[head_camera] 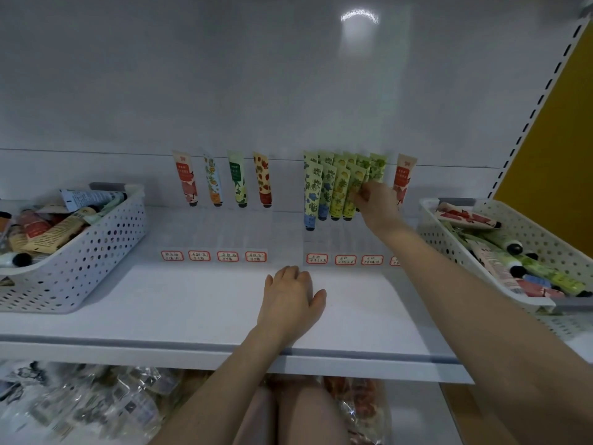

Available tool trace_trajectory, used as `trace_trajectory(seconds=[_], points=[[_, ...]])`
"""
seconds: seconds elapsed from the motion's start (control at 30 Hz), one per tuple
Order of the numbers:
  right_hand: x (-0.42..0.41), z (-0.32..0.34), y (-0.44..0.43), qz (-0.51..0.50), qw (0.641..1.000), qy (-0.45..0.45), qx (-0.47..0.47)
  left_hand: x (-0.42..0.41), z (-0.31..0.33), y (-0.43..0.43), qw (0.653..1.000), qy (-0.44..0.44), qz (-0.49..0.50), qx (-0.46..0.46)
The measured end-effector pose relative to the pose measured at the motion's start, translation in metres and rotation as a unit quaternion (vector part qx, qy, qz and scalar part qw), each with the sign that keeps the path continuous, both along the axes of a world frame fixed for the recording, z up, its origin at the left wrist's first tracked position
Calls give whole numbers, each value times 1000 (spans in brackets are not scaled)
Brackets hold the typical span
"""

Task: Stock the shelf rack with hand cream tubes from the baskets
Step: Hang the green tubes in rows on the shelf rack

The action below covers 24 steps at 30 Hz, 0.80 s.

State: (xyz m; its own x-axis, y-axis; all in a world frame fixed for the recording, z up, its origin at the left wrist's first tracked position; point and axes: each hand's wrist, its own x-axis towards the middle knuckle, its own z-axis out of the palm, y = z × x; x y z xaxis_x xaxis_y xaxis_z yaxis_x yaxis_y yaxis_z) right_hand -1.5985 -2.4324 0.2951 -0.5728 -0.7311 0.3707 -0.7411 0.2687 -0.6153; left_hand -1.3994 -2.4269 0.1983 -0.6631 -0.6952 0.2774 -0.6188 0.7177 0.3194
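Note:
A clear rack (224, 232) with red-framed labels stands at the back of the white shelf (192, 303). Several hand cream tubes stand in it: a left group with a red tube (186, 178), and a right cluster of green and blue tubes (324, 191). My right hand (377, 200) is at that cluster, its fingers pinching a yellow-green tube (353, 191) standing in the rack. A red tube (405, 178) stands just behind the hand. My left hand (290, 300) rests palm down on the shelf, holding nothing.
A white perforated basket (96, 252) with several tubes sits at the left of the shelf. A second basket (526, 229) of tubes sits at the right. Wrapped packets (96, 406) lie below the shelf edge. A yellow panel (552, 139) rises at far right.

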Motion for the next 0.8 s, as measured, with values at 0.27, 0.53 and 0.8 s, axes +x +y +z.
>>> trace_trajectory(seconds=[0.27,0.53,0.8], points=[[6,19,29,-2,999,23,42,1,8,5,999,-7,-13,-29],[-36,79,127,-76,997,5,4,-36,62,41,995,-53,-83,-28],[-88,74,218,-157,982,-19,104,-112,117,98,979,88,-181,40]])
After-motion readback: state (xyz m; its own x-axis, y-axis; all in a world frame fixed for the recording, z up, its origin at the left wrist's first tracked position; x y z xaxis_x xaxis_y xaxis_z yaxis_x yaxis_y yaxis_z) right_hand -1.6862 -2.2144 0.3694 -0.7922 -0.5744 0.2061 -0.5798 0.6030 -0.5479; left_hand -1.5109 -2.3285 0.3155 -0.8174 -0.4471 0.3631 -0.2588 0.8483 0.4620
